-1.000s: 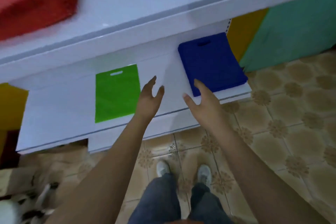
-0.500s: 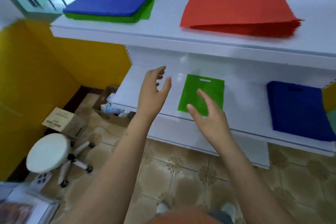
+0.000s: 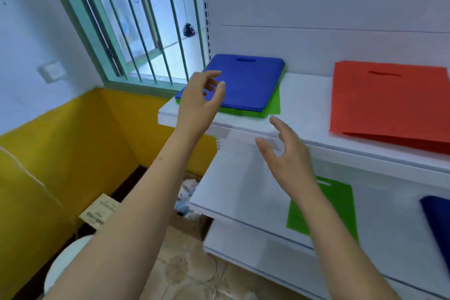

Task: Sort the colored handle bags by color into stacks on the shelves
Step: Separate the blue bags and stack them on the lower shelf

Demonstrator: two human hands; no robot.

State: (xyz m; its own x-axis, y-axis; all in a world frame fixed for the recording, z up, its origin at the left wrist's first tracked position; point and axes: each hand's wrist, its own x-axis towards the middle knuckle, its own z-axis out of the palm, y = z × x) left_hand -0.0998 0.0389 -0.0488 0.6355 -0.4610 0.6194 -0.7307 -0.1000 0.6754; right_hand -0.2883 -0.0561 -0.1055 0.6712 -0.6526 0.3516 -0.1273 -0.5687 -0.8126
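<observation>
Blue over green: on the upper shelf (image 3: 304,105) a mixed stack (image 3: 241,87) sits at the left end, blue bags on top with green bags showing under their near and right edges. An orange stack (image 3: 389,102) lies well apart to the right on the same shelf. On the lower shelf (image 3: 238,192) a single green bag (image 3: 341,204) lies flat, and a dark blue stack (image 3: 438,221) starts at the frame's right edge.

Both hands are empty, fingers spread and loosely bent. The left hand (image 3: 197,105) is raised in front of the near left corner of the mixed stack; whether it touches the bags I cannot tell. The right hand (image 3: 287,156) hovers lower, in front of the upper shelf's front edge, apart from any bag.

The step in hand looks like a reach for the mixed stack, to split it by colour. The next move likely calls for lifting the blue bags off cleanly, without dragging the green ones beneath, then carrying them down to the dark blue stack.
</observation>
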